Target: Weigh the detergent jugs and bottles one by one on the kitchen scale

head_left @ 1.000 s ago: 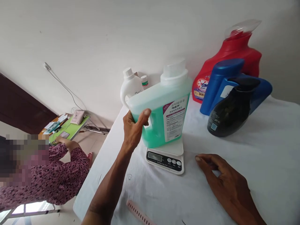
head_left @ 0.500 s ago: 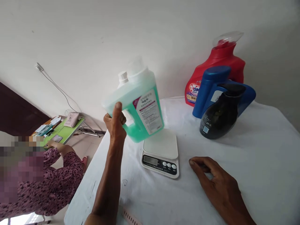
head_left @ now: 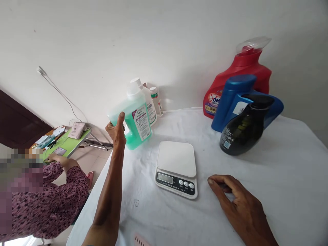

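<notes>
Beside the flat white scale [head_left: 176, 159], left hand [head_left: 116, 130] fingers grip the translucent green jug [head_left: 133, 118]; right hand [head_left: 239, 205] loosely curled.

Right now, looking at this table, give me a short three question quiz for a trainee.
1. True or false: the scale has a bottle on it.
2. Which hand holds the green jug: A left, B right?
3. Which bottle stands nearest the scale: red, blue or black?

Key:
1. False, its platform is bare.
2. A; the left hand grips it, the right hand rests on the table.
3. Black.
</notes>
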Demonstrator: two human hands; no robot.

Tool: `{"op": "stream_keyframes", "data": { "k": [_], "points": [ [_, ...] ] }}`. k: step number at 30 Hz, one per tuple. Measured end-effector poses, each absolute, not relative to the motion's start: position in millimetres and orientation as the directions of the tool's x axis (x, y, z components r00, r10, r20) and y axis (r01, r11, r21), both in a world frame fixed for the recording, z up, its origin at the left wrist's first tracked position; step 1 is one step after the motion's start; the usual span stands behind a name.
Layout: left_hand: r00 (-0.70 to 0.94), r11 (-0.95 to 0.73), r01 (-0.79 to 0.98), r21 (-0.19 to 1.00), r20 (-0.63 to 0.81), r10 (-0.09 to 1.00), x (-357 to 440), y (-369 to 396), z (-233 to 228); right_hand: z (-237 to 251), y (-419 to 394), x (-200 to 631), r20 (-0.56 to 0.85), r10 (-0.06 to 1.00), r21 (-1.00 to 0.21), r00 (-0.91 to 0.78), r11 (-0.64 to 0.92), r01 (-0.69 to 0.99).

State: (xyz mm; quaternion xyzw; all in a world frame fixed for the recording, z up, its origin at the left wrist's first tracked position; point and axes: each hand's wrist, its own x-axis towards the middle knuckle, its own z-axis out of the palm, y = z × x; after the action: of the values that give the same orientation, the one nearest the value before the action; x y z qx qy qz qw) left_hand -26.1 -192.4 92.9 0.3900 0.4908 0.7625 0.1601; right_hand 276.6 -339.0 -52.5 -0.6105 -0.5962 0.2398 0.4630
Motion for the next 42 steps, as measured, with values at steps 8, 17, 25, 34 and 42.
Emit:
{"op": "stream_keyframes", "data": {
  "k": [8, 17, 25, 34, 42],
  "points": [
    [-0.655, -0.443, 0.102, 0.891, 0.395, 0.644, -30, -162, 72, -50, -340, 275, 0.290, 0.943, -0.836, 0.165, 0.166, 0.523],
    [-0.540, -0.432, 0.232, 0.872, 0.485, 0.688, -45, -159, 74, -51, -339, 270, 0.338, 0.929, -0.827, 0.150, 0.217, 0.518],
    [-0.496, -0.350, 0.738, 0.577, 0.815, 0.299, -9, -203, 90, -51, -337, 267, 0.384, 0.911, -0.825, 0.147, 0.267, 0.498],
    [0.107, -0.672, 0.426, 0.606, 0.703, 0.703, 181, -259, 89, -57, -336, 266, 0.430, 0.889, -0.809, 0.154, 0.304, 0.503],
    [0.097, -0.497, 0.530, 0.687, 0.533, 0.840, 266, -235, 52, -62, -333, 263, 0.489, 0.851, -0.776, 0.192, 0.324, 0.542]
  ]
}}
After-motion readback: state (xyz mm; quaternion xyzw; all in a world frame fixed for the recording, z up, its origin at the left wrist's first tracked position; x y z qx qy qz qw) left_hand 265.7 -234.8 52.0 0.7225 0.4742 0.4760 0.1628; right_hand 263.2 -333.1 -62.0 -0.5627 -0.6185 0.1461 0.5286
